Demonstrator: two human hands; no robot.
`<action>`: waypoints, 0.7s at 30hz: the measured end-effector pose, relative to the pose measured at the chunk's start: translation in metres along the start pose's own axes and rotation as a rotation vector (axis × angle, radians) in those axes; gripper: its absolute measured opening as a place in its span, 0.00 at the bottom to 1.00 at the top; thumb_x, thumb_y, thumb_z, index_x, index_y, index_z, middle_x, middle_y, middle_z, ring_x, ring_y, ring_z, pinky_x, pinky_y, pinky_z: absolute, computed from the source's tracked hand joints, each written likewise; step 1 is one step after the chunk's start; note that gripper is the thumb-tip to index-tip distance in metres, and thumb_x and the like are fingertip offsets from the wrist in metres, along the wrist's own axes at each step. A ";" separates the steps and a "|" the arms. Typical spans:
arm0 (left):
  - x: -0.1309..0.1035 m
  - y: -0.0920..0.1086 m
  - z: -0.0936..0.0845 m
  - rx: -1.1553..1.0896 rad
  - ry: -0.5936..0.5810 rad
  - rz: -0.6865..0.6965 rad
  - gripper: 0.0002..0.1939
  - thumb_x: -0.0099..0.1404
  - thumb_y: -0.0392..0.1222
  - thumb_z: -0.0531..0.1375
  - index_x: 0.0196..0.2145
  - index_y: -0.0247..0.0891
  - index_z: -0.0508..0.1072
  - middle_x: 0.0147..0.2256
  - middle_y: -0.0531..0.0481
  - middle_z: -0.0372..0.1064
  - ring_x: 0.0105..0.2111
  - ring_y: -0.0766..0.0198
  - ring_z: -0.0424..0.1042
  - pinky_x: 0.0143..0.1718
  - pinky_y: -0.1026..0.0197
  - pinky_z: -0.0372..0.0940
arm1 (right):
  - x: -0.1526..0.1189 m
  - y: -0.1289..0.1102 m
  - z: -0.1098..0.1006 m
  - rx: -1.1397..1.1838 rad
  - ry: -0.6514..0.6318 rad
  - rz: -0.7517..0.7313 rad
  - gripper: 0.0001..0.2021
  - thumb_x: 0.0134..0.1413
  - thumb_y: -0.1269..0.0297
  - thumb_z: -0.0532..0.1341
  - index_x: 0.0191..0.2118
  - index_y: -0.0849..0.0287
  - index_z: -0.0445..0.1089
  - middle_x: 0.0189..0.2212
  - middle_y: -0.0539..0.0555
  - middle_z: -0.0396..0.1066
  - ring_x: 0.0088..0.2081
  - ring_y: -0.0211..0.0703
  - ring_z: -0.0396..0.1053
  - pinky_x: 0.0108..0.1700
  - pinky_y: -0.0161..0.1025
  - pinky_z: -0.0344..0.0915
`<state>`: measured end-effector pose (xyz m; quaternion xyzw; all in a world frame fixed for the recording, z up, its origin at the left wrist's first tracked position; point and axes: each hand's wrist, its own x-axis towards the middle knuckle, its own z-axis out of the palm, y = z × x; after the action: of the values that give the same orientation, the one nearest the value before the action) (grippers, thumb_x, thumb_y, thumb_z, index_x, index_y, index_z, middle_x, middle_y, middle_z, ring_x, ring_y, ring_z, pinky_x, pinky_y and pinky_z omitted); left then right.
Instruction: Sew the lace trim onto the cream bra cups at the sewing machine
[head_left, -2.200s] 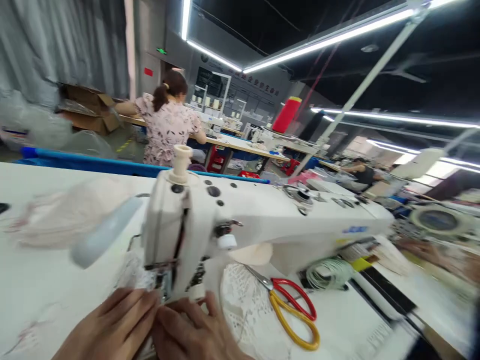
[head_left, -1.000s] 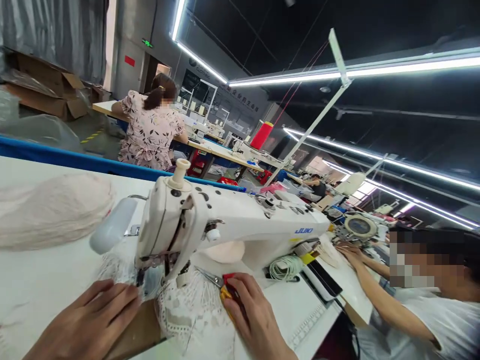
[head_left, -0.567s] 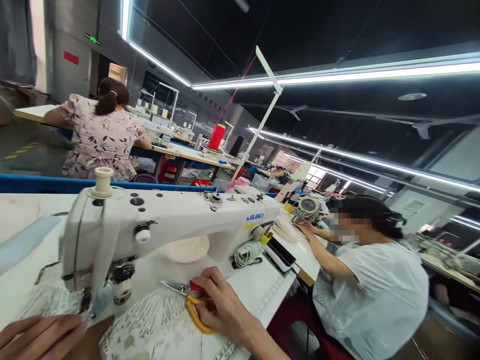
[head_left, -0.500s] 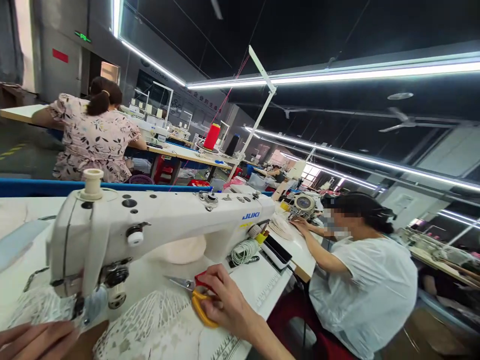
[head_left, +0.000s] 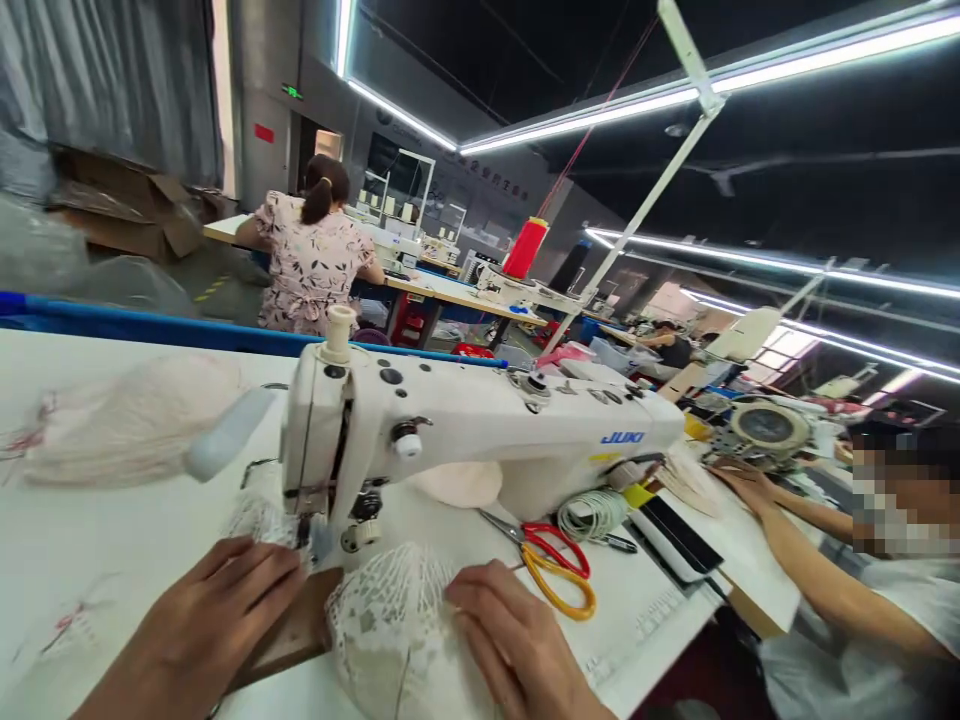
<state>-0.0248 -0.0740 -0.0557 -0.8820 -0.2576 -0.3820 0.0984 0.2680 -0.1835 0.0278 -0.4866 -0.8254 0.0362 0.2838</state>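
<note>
Head view: one sewing machine (head_left: 480,430) stands mid-table (head_left: 90,560), and everything else is placed from it. Left of it lies one pale fabric heap (head_left: 127,420). In front of its needle sits one white lace piece (head_left: 390,620), which looks light, limp, openwork and snag-prone; it is likely best held flat by its edges rather than pinched mid-mesh. Both hands do so: left hand (head_left: 217,620) spread flat, fingers loose, on the table left of the lace; right hand (head_left: 510,640) open, palm down on the lace's right edge, clasping nothing. Below the machine's arm lie one pair of scissors (head_left: 551,560) and one cord coil (head_left: 592,515).
</note>
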 end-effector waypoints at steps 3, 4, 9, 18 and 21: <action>0.014 0.008 -0.004 -0.033 0.013 -0.017 0.19 0.61 0.23 0.49 0.39 0.43 0.71 0.35 0.55 0.76 0.37 0.64 0.72 0.48 0.60 0.57 | 0.027 -0.025 0.042 -0.015 -0.019 -0.021 0.06 0.61 0.71 0.53 0.41 0.61 0.66 0.36 0.57 0.69 0.37 0.45 0.67 0.38 0.40 0.69; 0.017 0.009 -0.003 -0.043 0.001 -0.018 0.19 0.61 0.23 0.49 0.39 0.43 0.71 0.35 0.55 0.76 0.36 0.64 0.72 0.48 0.60 0.57 | 0.034 -0.027 0.054 -0.080 -0.005 -0.045 0.05 0.60 0.69 0.55 0.40 0.61 0.67 0.36 0.58 0.70 0.37 0.48 0.67 0.37 0.42 0.69; 0.023 0.008 -0.004 -0.055 -0.031 -0.032 0.13 0.66 0.28 0.50 0.34 0.41 0.71 0.34 0.57 0.74 0.33 0.67 0.71 0.45 0.60 0.56 | 0.061 -0.015 0.073 -0.146 -0.079 -0.158 0.05 0.59 0.68 0.59 0.41 0.61 0.68 0.41 0.58 0.72 0.43 0.50 0.68 0.43 0.43 0.68; 0.025 0.002 0.002 -0.078 -0.028 -0.068 0.13 0.70 0.34 0.49 0.31 0.42 0.69 0.31 0.61 0.71 0.31 0.70 0.70 0.45 0.59 0.54 | 0.087 -0.007 0.069 -0.020 -0.160 -0.204 0.07 0.63 0.66 0.56 0.43 0.54 0.70 0.41 0.56 0.72 0.44 0.45 0.70 0.45 0.38 0.67; 0.021 0.002 0.005 -0.060 -0.050 -0.061 0.12 0.71 0.34 0.49 0.34 0.41 0.70 0.33 0.61 0.71 0.31 0.71 0.71 0.45 0.59 0.55 | 0.085 -0.002 0.073 0.043 -0.104 -0.217 0.09 0.65 0.66 0.54 0.44 0.56 0.71 0.41 0.57 0.73 0.44 0.43 0.70 0.45 0.37 0.68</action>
<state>-0.0087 -0.0658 -0.0434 -0.8856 -0.2752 -0.3702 0.0536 0.1989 -0.0986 0.0038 -0.3858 -0.8858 0.0482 0.2534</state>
